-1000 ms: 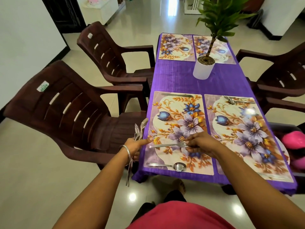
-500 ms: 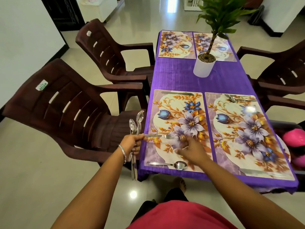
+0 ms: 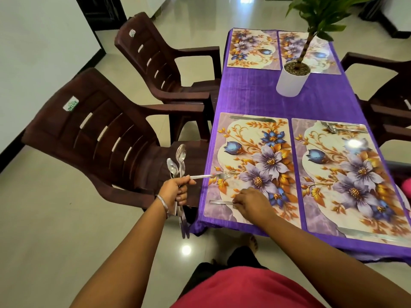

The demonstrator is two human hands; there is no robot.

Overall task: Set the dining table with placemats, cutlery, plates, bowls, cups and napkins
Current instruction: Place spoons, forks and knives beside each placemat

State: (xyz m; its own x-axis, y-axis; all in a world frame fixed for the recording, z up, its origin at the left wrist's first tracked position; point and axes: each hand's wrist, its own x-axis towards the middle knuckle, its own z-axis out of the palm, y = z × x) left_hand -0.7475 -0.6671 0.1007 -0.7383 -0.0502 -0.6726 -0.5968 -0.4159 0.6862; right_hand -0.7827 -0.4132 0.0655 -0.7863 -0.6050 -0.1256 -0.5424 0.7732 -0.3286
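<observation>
My left hand [image 3: 176, 191] grips a bundle of cutlery [image 3: 178, 161] beside the table's left edge, spoon bowls up and handles hanging down. A fork [image 3: 213, 176] sticks out of that grip to the right, over the near-left floral placemat [image 3: 251, 152]. My right hand [image 3: 252, 203] lies on this placemat's near edge, fingertips pinching a spoon [image 3: 220, 202] whose bowl is hidden under the hand. A knife [image 3: 251, 118] lies along the mat's far edge. The near-right placemat [image 3: 347, 174] carries a fork and spoon [image 3: 338, 127] at its far edge and a knife [image 3: 367, 235] at its near edge.
The purple tablecloth [image 3: 249, 94] covers the table. A white plant pot [image 3: 290, 82] stands mid-table, with two bare placemats [image 3: 251, 47] behind it. Brown plastic chairs stand on the left [image 3: 95, 130] [image 3: 160, 61] and on the right [image 3: 382, 101]. Something pink [image 3: 405, 187] shows at the right edge.
My right hand let go of the fork, which stays in my left hand, and dropped to the spoon at the placemat's near edge. My left hand rose slightly.
</observation>
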